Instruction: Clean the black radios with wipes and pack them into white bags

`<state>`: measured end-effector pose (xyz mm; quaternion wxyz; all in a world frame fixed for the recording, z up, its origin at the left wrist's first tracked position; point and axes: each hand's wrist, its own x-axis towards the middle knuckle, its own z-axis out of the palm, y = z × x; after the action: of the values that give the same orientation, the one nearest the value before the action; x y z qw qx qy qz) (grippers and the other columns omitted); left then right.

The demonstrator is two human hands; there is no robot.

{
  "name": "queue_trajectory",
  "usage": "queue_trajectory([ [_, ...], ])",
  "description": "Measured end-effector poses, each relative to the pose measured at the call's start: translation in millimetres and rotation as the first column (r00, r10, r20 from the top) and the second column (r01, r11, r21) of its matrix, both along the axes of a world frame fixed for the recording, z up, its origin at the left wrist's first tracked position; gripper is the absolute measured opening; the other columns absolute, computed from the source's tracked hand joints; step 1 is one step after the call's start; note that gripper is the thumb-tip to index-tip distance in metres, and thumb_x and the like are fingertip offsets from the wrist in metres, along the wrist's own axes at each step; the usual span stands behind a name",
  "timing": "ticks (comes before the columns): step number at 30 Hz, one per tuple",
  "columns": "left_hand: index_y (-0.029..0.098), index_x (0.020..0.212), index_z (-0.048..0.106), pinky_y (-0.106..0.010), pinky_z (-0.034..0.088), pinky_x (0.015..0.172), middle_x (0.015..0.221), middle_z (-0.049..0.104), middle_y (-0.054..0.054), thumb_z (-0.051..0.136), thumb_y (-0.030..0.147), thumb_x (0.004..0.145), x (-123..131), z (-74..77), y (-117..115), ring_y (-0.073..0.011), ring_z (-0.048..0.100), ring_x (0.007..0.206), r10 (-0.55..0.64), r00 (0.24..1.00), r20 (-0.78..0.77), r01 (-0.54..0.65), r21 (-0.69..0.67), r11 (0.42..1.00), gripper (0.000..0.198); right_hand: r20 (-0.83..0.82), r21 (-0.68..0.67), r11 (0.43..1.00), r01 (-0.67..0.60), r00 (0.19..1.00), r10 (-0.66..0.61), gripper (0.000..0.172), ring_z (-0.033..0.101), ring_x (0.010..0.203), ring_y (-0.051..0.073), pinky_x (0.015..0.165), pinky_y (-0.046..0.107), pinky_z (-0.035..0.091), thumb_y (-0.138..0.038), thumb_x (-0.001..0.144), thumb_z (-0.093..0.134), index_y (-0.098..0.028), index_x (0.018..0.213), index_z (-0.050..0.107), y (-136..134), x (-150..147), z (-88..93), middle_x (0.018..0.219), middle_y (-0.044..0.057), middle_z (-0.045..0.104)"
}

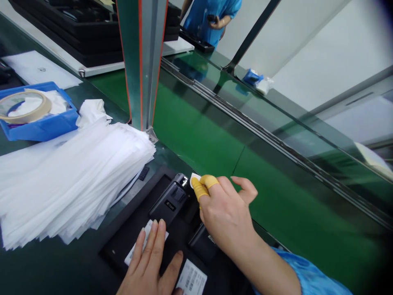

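My left hand [150, 260] lies with fingers outstretched over a white label [146, 241] in a black tray [118, 233]. A black handheld device [170, 203] marked "Riton", with a shiny metal piece at its top end, lies in the tray just beyond my fingertips. Yellow finger cots cover two fingers of my right hand [227, 205], which pinches a small white piece [194, 178] beside that metal end. Partly hidden under my right wrist is a second black device [199, 241], also lettered. A white barcode label [192, 278] sits near my left thumb.
Left of the tray spreads a thick stack of white sheets or sleeves [76, 176]. Behind it stands a blue bin [43, 129] with a tape roll [43, 108]. A metal post [147, 65] rises at the green conveyor [190, 127]. Across it, a person in blue [205, 20] holds something black.
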<state>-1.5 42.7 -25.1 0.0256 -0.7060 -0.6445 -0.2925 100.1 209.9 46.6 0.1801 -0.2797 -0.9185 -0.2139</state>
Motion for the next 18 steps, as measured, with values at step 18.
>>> queue_trajectory([
  [18, 0.022, 0.102, 0.061, -0.040, 0.010, 0.114, 0.138, 0.044, -0.012, 0.050, 0.037, 0.085, 1, -1.8, 0, -0.0274, 0.024, 0.138, 0.005, 0.999, -0.036, -0.004, 0.012, 1.000, 0.024, 0.047, 0.044, 0.998, -0.037, 0.998, 0.034, 0.028, 0.039, 0.071, 0.017, 0.090, 0.041, 0.019, -0.001, 0.064, 0.047, -0.022, 0.048, 0.053, 2, -5, -3.4, 0.055, 0.000, 0.044],
])
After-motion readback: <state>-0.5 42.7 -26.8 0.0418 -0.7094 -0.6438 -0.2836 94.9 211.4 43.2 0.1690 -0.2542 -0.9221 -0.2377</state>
